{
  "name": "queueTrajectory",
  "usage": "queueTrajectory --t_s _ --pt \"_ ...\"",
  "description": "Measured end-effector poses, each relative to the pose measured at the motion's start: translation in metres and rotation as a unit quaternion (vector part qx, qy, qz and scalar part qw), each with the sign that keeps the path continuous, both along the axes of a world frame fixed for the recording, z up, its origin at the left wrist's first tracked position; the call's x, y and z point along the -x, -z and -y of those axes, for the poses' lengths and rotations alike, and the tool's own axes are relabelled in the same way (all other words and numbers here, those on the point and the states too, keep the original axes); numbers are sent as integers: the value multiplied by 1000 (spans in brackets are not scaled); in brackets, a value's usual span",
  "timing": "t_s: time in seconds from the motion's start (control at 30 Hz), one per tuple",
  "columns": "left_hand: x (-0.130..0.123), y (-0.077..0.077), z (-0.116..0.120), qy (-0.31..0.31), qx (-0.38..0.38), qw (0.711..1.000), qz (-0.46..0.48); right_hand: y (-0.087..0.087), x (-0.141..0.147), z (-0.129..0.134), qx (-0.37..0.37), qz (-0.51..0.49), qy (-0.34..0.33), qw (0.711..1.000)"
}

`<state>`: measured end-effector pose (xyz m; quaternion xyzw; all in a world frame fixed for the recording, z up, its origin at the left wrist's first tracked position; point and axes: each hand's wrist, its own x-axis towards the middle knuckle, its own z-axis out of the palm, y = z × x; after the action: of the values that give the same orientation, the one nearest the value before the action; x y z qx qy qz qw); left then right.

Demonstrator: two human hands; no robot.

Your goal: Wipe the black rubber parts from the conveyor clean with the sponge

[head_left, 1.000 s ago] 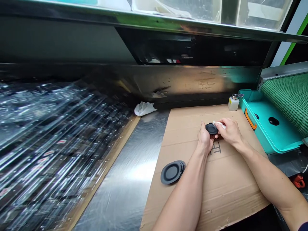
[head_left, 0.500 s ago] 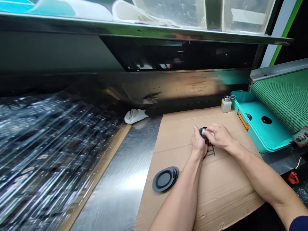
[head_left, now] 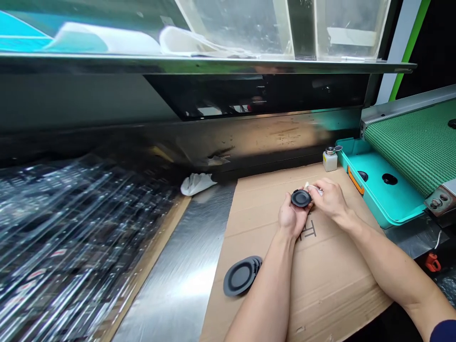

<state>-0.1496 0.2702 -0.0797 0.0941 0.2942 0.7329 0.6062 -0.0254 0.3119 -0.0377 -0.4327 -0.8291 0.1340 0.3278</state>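
Note:
A round black disc-shaped part (head_left: 301,198) rests in my left hand (head_left: 291,218), its dished face turned up and the fingers around its edge. My right hand (head_left: 329,197) pinches a small white cloth (head_left: 315,188) close by the disc's right edge. Both hands are above a cardboard sheet (head_left: 256,218). Several similar dark discs (head_left: 240,276) lie overlapped on the cardboard, left of my left forearm.
A turquoise bin (head_left: 377,199) with black round parts stands right, under a green conveyor belt (head_left: 420,142). A white pump bottle (head_left: 330,160) is beside it. Clear-wrapped items (head_left: 71,237) cover the left; a crumpled white glove-like item (head_left: 197,183) lies behind.
My right hand has drawn the white cloth off the disc's face to its right edge. The disc now lies flatter in my left hand. The view has tilted slightly.

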Motion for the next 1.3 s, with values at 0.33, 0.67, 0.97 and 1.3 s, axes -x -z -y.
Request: queueTrajectory --t_s 0.33,0.67,0.97,1.3 --pt "-5 -8 9 15 -2 999 37 11 18 23 -33 143 -57 988" --pt "5 -5 4 -22 25 995 92 10 8 7 1 203 14 979" --pt "20 -11 4 -45 47 984 166 -4 -23 -22 -48 182 109 976" --pt "27 -14 2 -106 38 976 185 -18 -25 -3 81 275 -28 958"
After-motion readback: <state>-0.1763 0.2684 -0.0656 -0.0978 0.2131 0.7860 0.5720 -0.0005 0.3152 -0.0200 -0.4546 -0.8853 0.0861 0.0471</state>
